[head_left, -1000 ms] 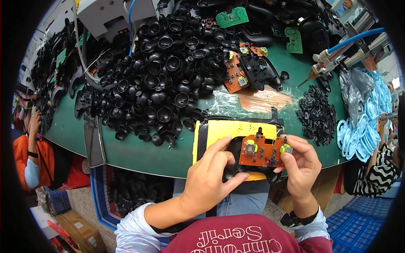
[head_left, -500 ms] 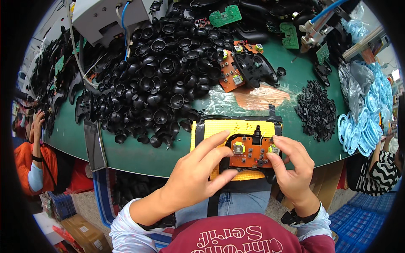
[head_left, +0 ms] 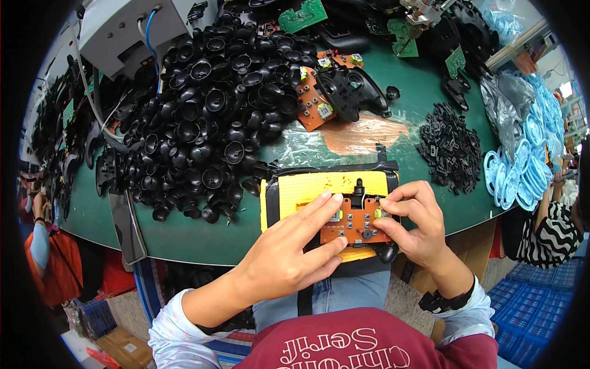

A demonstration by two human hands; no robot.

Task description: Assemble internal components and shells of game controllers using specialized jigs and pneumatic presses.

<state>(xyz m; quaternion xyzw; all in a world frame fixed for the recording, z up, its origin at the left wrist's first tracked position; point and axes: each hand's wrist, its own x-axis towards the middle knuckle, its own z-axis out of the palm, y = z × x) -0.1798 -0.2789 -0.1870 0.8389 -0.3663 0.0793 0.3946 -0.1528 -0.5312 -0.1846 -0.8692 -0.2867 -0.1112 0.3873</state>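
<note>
An orange-brown circuit board [head_left: 357,232] with small switches and yellow-green parts lies in a black game controller shell [head_left: 388,251] on a yellow ribbed pad [head_left: 295,186]. My left hand [head_left: 276,255] grips the board's left end, fingertips at its upper side and thumb lower down. At the other end, the thumb and forefinger of my right hand [head_left: 423,224] close round a yellow-green part of the board. That part is mostly covered by the fingertips. A black peg [head_left: 359,186] stands up behind the board, with a pale wire near it.
A big heap of black thumbstick caps [head_left: 215,101] covers the left of the green table [head_left: 190,237]. Beyond the pad lie another orange board [head_left: 311,104] and a controller shell [head_left: 353,92]. Small black parts [head_left: 452,150] and light-blue rings [head_left: 522,175] are at right, a phone [head_left: 127,227] at left.
My left hand has come in onto the board's left end, its fingers now over it. My right hand stays at the other end. The whole view has shifted slightly.
</note>
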